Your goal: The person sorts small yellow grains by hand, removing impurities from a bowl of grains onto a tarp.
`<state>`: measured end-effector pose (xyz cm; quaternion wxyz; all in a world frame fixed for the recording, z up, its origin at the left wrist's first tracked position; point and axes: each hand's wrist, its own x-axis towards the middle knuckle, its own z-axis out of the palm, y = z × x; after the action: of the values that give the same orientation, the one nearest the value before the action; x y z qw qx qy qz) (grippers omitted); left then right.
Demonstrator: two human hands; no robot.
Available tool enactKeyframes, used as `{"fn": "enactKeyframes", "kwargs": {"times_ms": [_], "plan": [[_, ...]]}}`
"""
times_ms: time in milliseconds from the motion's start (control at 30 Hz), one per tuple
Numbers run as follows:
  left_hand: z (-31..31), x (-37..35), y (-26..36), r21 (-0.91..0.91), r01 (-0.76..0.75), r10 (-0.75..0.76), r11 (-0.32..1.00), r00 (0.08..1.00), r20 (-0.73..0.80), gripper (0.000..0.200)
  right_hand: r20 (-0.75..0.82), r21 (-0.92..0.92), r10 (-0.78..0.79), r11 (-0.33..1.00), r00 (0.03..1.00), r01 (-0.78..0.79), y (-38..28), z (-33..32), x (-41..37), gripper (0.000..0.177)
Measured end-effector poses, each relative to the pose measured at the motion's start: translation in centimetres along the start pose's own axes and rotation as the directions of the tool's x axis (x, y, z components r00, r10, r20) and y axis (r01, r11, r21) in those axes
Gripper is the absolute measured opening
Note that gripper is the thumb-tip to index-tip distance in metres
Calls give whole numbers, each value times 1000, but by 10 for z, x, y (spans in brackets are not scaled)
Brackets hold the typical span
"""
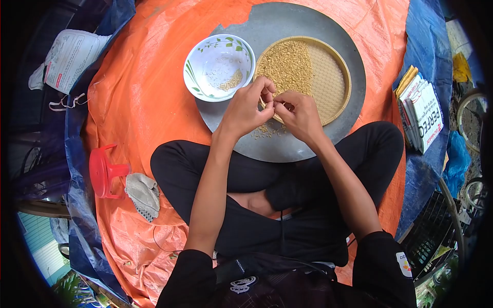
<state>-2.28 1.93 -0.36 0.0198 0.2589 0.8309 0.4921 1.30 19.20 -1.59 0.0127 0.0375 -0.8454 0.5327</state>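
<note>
My left hand (245, 109) and my right hand (302, 116) meet fingertip to fingertip above the near edge of a round woven bamboo tray (333, 77). Both are closed in a pinch, and whatever sits between the fingertips is too small to make out. Golden unhusked grain (285, 61) covers the left part of the woven tray. To its left stands a white bowl with green leaf patterns (196, 77), holding a small heap of pale grains (232, 81). Loose husks or grains (266, 132) lie below my hands on a large grey round tray (349, 46), which bears bowl and woven tray.
An orange tarp (138, 87) spreads under everything, with a blue tarp (82, 190) at the sides. A red plastic stool (101, 172) lies left beside a grey glove-like cloth (143, 192). Folded printed sacks (423, 113) lie right; another white sack (74, 59) is far left.
</note>
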Motion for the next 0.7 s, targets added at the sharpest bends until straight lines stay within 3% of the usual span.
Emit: {"fn": "enactKeyframes", "kwargs": {"times_ms": [433, 700], "plan": [[1, -4, -3, -32, 68, -65, 997, 993, 100, 28, 14, -17, -25, 1000, 1000, 25, 2, -1, -1, 19], [8, -5, -3, -28, 8, -6, 1000, 997, 72, 27, 84, -68, 29, 997, 996, -24, 2, -7, 0, 18]]}}
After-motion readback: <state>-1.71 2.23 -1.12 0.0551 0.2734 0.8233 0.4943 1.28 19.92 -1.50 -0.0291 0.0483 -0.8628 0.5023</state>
